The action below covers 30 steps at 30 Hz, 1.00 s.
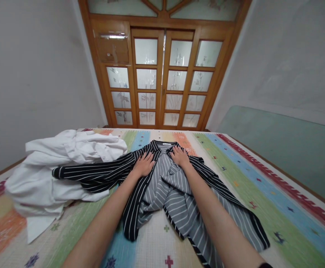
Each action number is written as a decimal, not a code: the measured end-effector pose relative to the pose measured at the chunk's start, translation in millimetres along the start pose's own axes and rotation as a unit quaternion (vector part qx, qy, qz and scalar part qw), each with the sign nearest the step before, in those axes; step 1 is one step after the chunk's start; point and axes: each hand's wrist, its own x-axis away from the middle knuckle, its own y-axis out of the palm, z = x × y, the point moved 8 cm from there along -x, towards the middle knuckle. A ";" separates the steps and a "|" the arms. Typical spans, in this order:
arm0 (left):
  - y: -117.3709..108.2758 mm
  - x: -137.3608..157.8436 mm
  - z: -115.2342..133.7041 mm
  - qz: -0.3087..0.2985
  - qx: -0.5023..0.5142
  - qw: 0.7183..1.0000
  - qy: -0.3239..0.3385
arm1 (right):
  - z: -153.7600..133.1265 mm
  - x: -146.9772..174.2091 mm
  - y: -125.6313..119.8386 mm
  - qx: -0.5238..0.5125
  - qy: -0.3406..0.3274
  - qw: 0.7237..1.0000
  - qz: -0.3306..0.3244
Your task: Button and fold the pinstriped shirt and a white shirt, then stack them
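A black shirt with white stripes (pixel 162 186) lies spread open on the bed, its collar toward the far edge and its greyish inner side showing. One sleeve stretches left over a white garment. My left hand (pixel 143 164) rests flat on the shirt's left shoulder, fingers spread. On the other side of the collar, my right hand (pixel 179 155) lies on the right front near the shoulder, fingers extended. Neither hand grips the cloth visibly. The right sleeve is partly hidden behind my right forearm.
A crumpled white garment (pixel 75 149) is heaped at the left. Beneath everything is a colourful striped bed cover (pixel 240 171). A pale green headboard-like panel (pixel 285 149) stands along the right wall. Wooden doors with glass panes (pixel 162 78) are beyond the far edge.
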 end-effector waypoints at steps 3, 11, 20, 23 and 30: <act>0.2 24.2 3.3 -0.004 -0.002 1.000 0.008 | -0.5 4.9 -3.5 0.017 0.025 1.000 0.003; 0.9 58.1 -3.8 0.000 0.023 1.000 0.010 | 5.4 15.7 -3.4 -0.013 -0.009 0.997 -0.071; 7.3 40.5 -10.2 0.015 0.024 0.999 0.044 | 49.2 100.9 -16.9 -0.144 -0.142 0.979 -0.035; 8.0 38.0 -9.4 0.040 0.013 0.996 0.081 | 75.5 148.7 -24.7 -0.197 -0.134 0.971 0.002; 0.5 44.8 -4.0 0.083 0.023 0.993 0.087 | 123.2 255.4 -2.9 -0.144 -0.082 0.986 0.031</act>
